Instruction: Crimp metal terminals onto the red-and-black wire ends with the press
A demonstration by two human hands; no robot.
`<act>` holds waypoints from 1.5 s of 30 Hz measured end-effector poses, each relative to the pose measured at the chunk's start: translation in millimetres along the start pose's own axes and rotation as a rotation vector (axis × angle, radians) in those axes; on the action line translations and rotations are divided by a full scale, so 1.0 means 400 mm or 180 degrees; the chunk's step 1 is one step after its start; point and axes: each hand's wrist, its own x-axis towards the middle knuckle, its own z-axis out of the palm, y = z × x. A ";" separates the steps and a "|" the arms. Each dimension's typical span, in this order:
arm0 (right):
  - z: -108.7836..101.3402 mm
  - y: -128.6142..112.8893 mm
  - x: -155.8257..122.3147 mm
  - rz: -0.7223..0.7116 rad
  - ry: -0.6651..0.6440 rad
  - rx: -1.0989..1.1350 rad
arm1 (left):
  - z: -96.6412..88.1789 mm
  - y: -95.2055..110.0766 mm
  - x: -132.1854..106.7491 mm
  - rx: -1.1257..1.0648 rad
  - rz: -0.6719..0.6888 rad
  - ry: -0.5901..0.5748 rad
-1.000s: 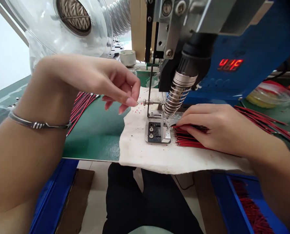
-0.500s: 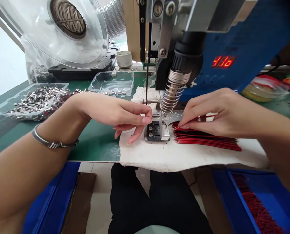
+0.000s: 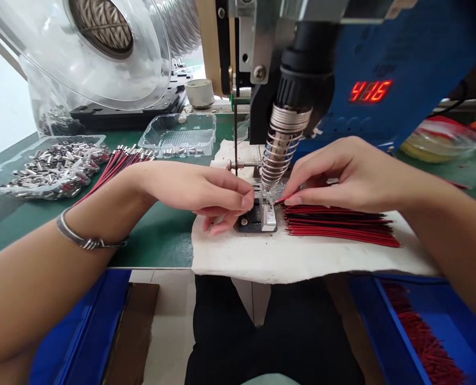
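Red wire (image 3: pixel 281 200) seems light and bendy, so the right hand (image 3: pixel 353 176) pinches it near the tip; fingers of the left hand (image 3: pixel 200 188) are pressed together.

Workbench (image 3: pixel 157 243): green mat top with a pale front edge, running across the middle of the frame. Wall (image 3: pixel 1 101), far left: plain white, brightly and evenly lit. Floor (image 3: pixel 165 321), lower centre: pale tiles, one joint line visible. Under the bench, a blue bin (image 3: pixel 81 331) at lower left and a second blue bin (image 3: pixel 376 321) at lower right. A brown board (image 3: pixel 129 337) stands just beside the left one. Ribbed silver duct hose (image 3: pixel 179 24) at upper centre. Light is bright and diffuse, and the shadows are soft.
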 end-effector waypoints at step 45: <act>0.065 -0.028 -0.018 -0.1310 0.0725 -0.0369 | -0.031 -0.082 0.043 -0.1122 0.1063 -0.0652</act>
